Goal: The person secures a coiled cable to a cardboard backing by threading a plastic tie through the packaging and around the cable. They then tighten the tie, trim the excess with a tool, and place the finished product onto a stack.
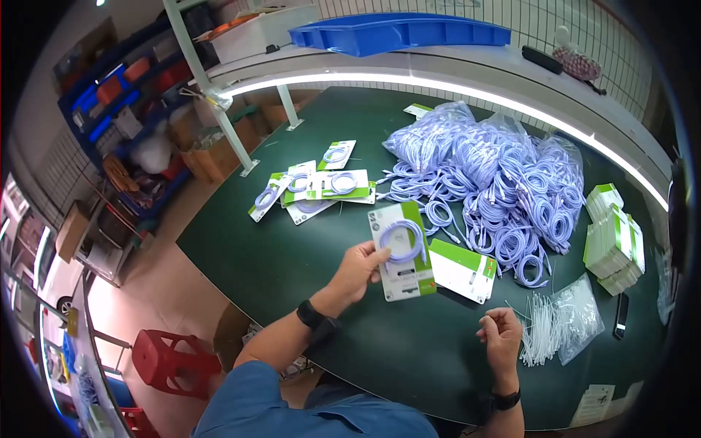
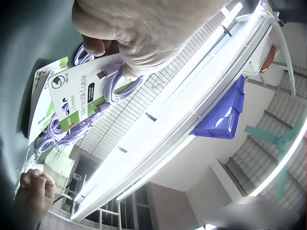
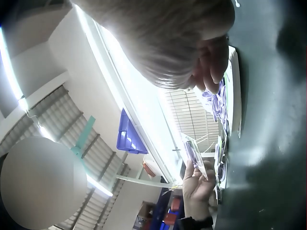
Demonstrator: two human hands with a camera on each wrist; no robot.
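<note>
My left hand [image 1: 356, 271] holds a retail card [image 1: 402, 285] by its left edge, tilted up above the table. A coiled lilac cable [image 1: 419, 244] sits on this white and green card. In the left wrist view the card's print [image 2: 82, 93] reads USB-C to USB-C cable, 1.5 meters. My right hand [image 1: 501, 339] hovers over the table near a bunch of white cable ties [image 1: 539, 332], its fingers curled in and nothing showing between them. Between the hands and a little farther back lies another white and green card [image 1: 461, 273], with no cable visible on it.
A big heap of coiled lilac cables [image 1: 496, 157], partly bagged, covers the back right. Carded cables [image 1: 328, 186] lie at the back left. Stacked cards [image 1: 615, 241] stand at the right, near a plastic bag of ties [image 1: 578, 317]. A blue tray [image 1: 401, 33] rests on the shelf above.
</note>
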